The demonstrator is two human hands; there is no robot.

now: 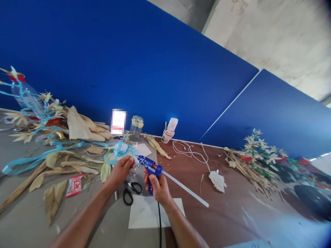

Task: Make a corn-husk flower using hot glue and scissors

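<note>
Blue plastic, our glue gun (pixel 148 164) is clamped in the right hand (pixel 160 187), nozzle (pixel 137 156) toward ten o'clock, just beside the left hand (pixel 122 168), whose fingertips meet; on what, we cannot tell. Its smooth, translucent stick (pixel 186 190) runs toward four. Black-handled scissors (pixel 128 185) lie at seven, dry, papery husks (pixel 77 125) at ten.

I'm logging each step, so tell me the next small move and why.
Probably a gentle squeeze of the blue glue gun by the right hand: it is gripped there, a glue stick juts from its back, and its nozzle sits close to the closed fingertips of the left hand.
</note>
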